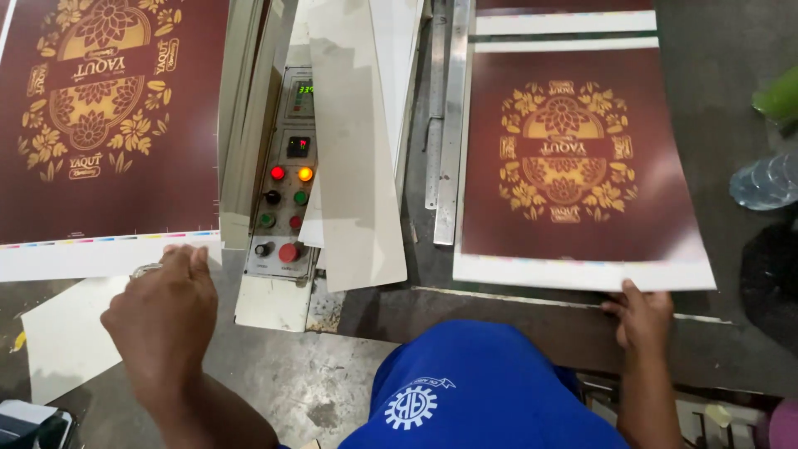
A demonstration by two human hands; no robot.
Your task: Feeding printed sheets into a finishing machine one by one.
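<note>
My left hand [162, 312] rests with its fingers on the white lower margin of a dark maroon printed sheet [108, 125] with gold floral ornament at the left. My right hand [640, 316] grips the near white edge of a second maroon sheet with the same gold design [573, 166], which lies on top of a stack on the machine table at the right. My blue shirt [474, 391] fills the bottom centre.
Between the sheets stands a control panel [287, 175] with a lit red and an orange lamp, several buttons and a small display. White card strips [357, 141] and metal rulers [449, 125] lie beside it. A plastic bottle [765, 179] lies at the right edge.
</note>
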